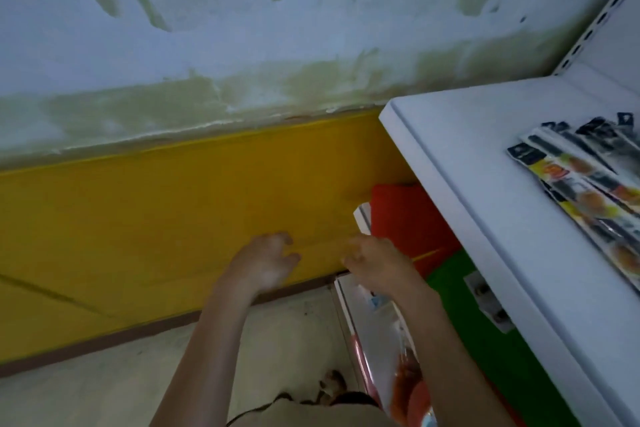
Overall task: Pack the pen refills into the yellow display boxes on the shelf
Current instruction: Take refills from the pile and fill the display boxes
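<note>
My left hand (265,262) hangs in the air before the yellow wall band, fingers curled loosely apart, holding nothing. My right hand (375,262) is just to its right, fingers also apart and empty, above the end of a lower shelf. Both are blurred by motion. Several long packets of pen refills (585,180) lie in a loose pile on the white shelf (485,166) at the right, well away from both hands. No yellow display box is in view.
A lower white shelf (367,322) with packaged goods runs below my right forearm. Red (398,215) and green (460,291) panels sit under the top shelf. The perforated shelf upright (602,14) stands at top right. Floor (270,340) lies below, wall ahead.
</note>
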Tool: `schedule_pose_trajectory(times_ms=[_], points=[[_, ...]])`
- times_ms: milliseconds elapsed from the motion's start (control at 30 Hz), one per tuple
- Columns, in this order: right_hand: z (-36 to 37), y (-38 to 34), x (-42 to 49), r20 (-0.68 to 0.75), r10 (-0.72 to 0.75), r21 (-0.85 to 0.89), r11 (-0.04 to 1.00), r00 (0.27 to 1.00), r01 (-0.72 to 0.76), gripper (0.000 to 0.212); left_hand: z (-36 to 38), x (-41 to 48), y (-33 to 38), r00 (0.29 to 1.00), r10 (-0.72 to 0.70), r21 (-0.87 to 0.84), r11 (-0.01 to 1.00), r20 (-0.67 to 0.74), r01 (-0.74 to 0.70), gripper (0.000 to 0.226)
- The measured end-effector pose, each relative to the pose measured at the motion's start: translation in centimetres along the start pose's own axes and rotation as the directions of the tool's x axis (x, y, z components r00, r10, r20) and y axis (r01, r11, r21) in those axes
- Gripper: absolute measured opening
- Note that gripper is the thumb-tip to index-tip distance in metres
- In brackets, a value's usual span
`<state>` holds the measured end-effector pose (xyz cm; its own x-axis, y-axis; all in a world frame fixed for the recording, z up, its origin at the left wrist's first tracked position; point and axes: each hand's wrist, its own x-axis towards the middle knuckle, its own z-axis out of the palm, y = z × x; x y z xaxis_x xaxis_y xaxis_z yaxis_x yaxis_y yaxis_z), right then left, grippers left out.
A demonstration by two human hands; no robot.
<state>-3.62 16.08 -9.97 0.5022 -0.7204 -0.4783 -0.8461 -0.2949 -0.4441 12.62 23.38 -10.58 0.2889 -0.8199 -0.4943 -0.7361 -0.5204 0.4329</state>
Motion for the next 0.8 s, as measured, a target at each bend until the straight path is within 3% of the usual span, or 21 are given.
schedule_pose_trajectory(times_ms=[67,133,233,300,467,600,700,800], points=[[-2.6,0.3,0.1,-0.039,-0.016,0.038,0.999,0.999,0.017,0.038,-2.7,1.6,3.7,0.995,0.093,0.029,0.995,-0.039,-0.092,0.046],[-5.8,0.2,-0.1,-0.183,-0.073,0.09,0.992,0.98,0.091,0.04,-5.2,2.7,7.4,0.963,0.226,0.076,0.973,-0.146,-0.217,0.046],[-10.5,-0.2,-1.6,-0.408,-0.087,0.152,0.975,0.909,0.162,0.037,-8.0,3.3,12.8,0.859,0.426,0.111,0.904,-0.284,-0.412,0.042],[-12.7,0.8,-2.8,-0.514,-0.037,0.183,0.971,0.857,0.152,0.038,-9.1,3.4,16.0,0.799,0.525,0.114,0.849,-0.292,-0.516,0.039],[-15.4,5.6,-5.9,-0.701,0.262,0.309,0.95,0.663,-0.048,0.037,-9.0,5.3,23.7,0.619,0.774,0.122,0.633,-0.134,-0.765,0.039],[-15.3,8.9,-9.0,-0.714,0.514,0.421,0.858,0.476,-0.294,0.04,-7.0,6.7,28.3,0.477,0.872,0.078,0.471,0.112,-0.879,0.036],[-14.8,9.7,-10.4,-0.677,0.613,0.447,0.782,0.406,-0.434,0.047,-5.9,7.4,30.3,0.386,0.881,0.004,0.4,0.274,-0.917,0.019],[-14.0,9.8,-9.9,-0.681,0.63,0.407,0.75,0.374,-0.521,0.036,-5.1,8.1,31.0,0.281,0.874,-0.067,0.333,0.396,-0.941,0.01]])
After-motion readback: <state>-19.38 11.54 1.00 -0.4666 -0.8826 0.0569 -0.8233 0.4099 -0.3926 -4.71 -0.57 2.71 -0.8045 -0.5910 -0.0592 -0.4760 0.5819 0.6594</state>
